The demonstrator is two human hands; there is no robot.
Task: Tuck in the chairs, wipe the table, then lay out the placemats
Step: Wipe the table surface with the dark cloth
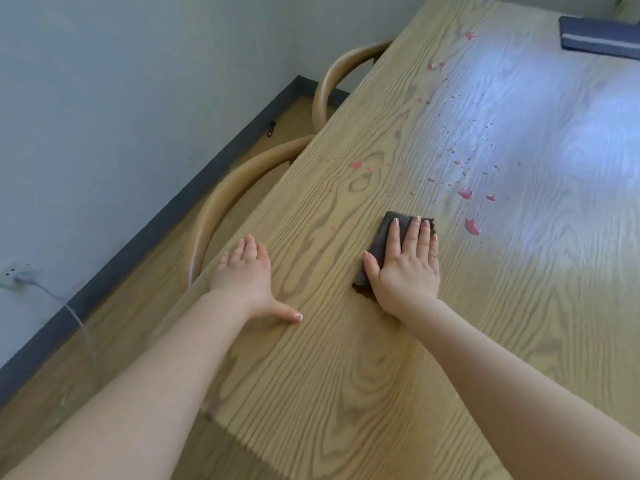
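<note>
Now your right hand [405,268] presses a dark cloth [388,233] flat, fingers spread, near pink spills [471,226]; your left hand [246,275] rests open on the table [346,393] edge.

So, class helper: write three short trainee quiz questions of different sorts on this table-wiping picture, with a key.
1. True or false: the right hand presses flat on the dark cloth.
2. Where does the left hand rest? A) on a chair back B) on the table edge C) on the folded placemats
3. What colour are the spills ahead of the cloth?

Key: 1 true; 2 B; 3 pink-red.
</note>
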